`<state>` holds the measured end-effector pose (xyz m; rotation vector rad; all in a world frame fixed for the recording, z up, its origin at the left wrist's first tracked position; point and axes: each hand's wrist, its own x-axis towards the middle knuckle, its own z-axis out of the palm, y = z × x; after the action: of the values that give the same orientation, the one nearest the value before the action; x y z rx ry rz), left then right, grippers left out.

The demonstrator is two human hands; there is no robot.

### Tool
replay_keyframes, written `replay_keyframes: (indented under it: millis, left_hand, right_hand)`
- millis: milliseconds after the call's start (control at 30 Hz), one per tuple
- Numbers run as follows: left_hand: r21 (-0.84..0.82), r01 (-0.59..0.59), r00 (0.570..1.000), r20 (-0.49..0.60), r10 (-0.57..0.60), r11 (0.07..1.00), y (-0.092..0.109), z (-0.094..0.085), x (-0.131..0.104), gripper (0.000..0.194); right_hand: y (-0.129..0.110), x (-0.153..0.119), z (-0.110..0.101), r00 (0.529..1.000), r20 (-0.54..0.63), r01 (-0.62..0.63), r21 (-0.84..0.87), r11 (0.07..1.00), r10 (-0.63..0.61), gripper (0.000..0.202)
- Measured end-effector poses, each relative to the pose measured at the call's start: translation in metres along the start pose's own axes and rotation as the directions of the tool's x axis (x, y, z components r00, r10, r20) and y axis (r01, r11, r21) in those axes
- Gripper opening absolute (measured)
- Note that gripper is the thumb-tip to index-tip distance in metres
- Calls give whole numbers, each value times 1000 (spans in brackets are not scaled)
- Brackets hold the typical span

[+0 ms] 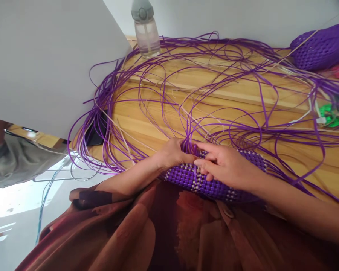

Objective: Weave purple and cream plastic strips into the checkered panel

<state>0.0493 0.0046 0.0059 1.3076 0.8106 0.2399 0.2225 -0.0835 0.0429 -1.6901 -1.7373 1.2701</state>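
Observation:
A woven piece in purple with beige checks (217, 186) lies at the table's near edge, against my lap. Long purple strips (188, 130) rise from its far edge and fan out over the wood. My left hand (173, 154) is closed around a bundle of these strips at the weave's upper edge. Close beside it, my right hand (223, 163) is closed, thumb and forefinger pinched near the left thumb on the strips. Its fingertips partly cover the weave, and the exact strip between them is hard to make out.
A clear bottle with a grey lid (147, 34) stands at the back of the wooden table (147, 109). A purple woven basket (319, 47) lies at the far right, near a green item (335, 114). A dark phone (97, 130) sits under strips at left.

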Motion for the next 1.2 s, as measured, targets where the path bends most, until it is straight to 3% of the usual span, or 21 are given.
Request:
replay_keyframes:
  millis: [100,167,267,433,533,633,733,800,900,1000,1200]
  left_hand:
    - [25,-16,1000,-18,16,1000,-3,-1,0,30]
    - [21,-11,1000,-27,12,1000,-3,-2,-2,31]
    - [-52,-34,999,-27,33,998,-3,-1,-5,32]
    - [-134,-15,995,-100,2,991,-5,5,-6,32]
    - [-103,2,988,-152,-18,995,-7,7,-3,31]
    - [-52,-68,988,-141,60,996,-9,7,-1,28]
    - [-118,-137,986,-107,124,984,-12,8,-3,25]
    - [-173,-121,987,-124,100,977,-13,9,-4,29]
    - [-200,-88,987,-152,58,976,-12,10,-3,29]
    - [-231,-73,991,-129,44,970,-10,10,-1,28]
    - [-253,-53,993,-119,24,966,-10,9,0,30]
  right_hand:
    - [-4,19,-12,981,-154,95,-170,981,-122,32]
    - [-5,35,-16,965,-181,154,-200,968,-191,21]
    - [1,52,-17,977,-159,138,-58,989,-145,15]
    - [14,34,-22,972,-168,-122,237,964,164,18]
    - [1,16,-20,991,-97,-55,296,954,87,13]
    - [-16,19,-14,1000,-22,8,342,940,-1,11]
    - [-21,32,-14,1000,-25,16,245,969,-10,22]
    - [-18,36,-18,987,-117,113,-9,994,-113,33]
    - [-7,32,-25,887,-131,378,-344,859,-443,27]
    - [0,30,-34,741,25,600,-475,644,-671,22]
    - [-10,40,-55,541,318,719,-655,232,-779,32]
